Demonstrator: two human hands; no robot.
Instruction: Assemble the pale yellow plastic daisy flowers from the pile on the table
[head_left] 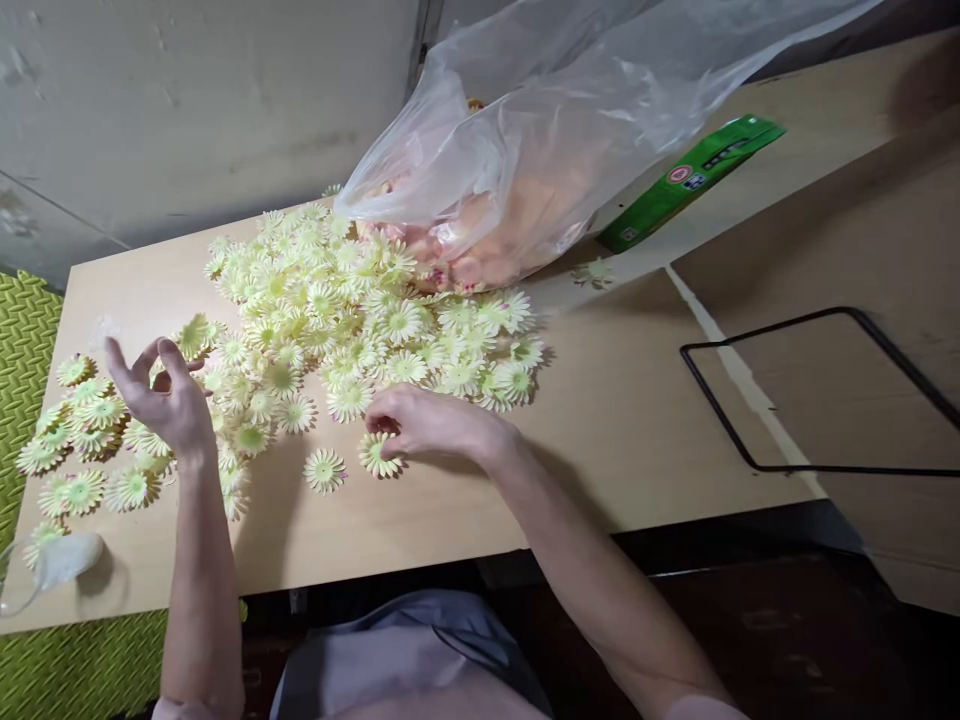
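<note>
My left hand [166,400] is raised over the left side of the table, thumb and forefinger curled together and another finger stretched out. At its fingertips is a tilted, pale yellow-green artificial flower [193,336], which it seems to pinch. My right hand [420,420] is closed on the edge of another flower head [381,455] at the near side of the heap. A single flower [325,470] lies flat between the two hands. Beyond them spreads a large heap of the same flowers [397,322]. Left of my left hand sit smaller stacked flowers [97,412].
A clear plastic bag [517,160] with pinkish-orange pieces stands behind the heap. Right of it lies a green packet [690,185]. A black wire frame [757,468] rests at the right of the table [615,400]. A translucent whitish object [71,560] sits near the left front edge.
</note>
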